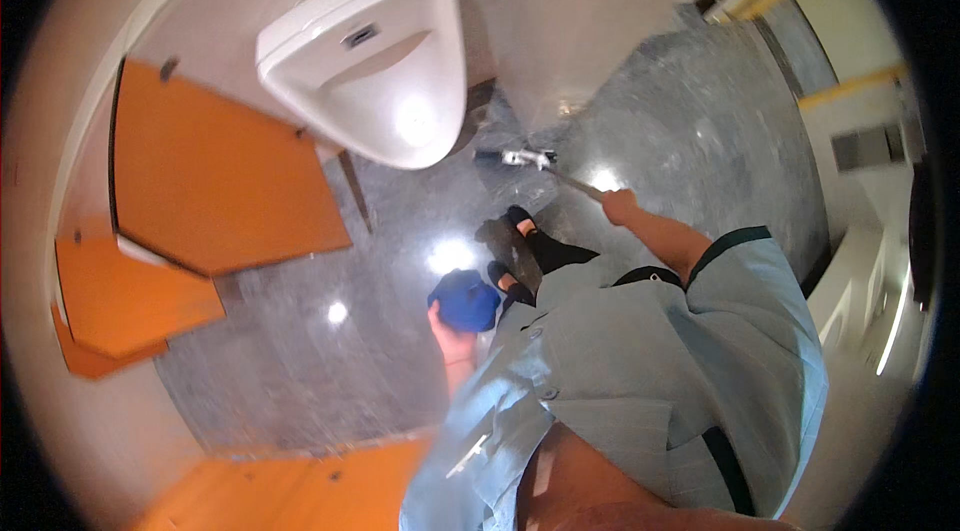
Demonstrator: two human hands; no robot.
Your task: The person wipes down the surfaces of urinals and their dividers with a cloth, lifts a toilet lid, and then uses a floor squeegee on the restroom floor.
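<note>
My left hand holds a bunched blue cloth above the floor. My right hand grips the handle of a long-handled floor tool. The tool's white clamp head has a dark strip and lies low near the foot of the wall; whether it is a mop or a squeegee cannot be told. A white ceramic urinal with a small dark grate hangs on the wall before me, apart from both hands. Part of the tool's handle is hidden behind my right hand.
Orange partition panels jut from the wall on the left, and another orange panel stands at the bottom. The grey floor is shiny with light reflections. My feet in dark shoes stand near the tool. White basins line the right side.
</note>
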